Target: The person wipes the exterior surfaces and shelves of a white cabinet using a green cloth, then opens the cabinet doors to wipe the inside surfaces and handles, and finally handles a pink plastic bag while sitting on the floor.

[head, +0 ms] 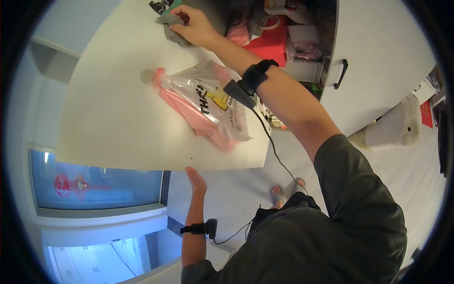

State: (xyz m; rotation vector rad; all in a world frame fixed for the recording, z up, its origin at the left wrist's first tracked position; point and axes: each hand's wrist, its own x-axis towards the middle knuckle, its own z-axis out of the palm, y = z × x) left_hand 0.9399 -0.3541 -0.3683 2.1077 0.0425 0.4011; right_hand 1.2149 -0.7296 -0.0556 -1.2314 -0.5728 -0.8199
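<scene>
A crumpled grey cloth (173,30) is pinched in my right hand (197,26), pressed to the upper part of a white cabinet door (113,106). Just beyond that hand sits a dark metal hinge (160,6), with a bit of green material beside it. My left hand (196,183) grips the door's near edge; some of its fingers are hidden behind the panel. Between the hands, a clear plastic bag (212,103) with printed lettering and pink plastic inside hangs against the door. My right forearm passes in front of one side of it.
The cabinet holds a red box (271,44), pink bags and other packages. Another white door (379,53) with a black handle (341,74) stands at right. A wrapped roll (393,124) is on the floor. Cables (271,138) run from both wrist straps.
</scene>
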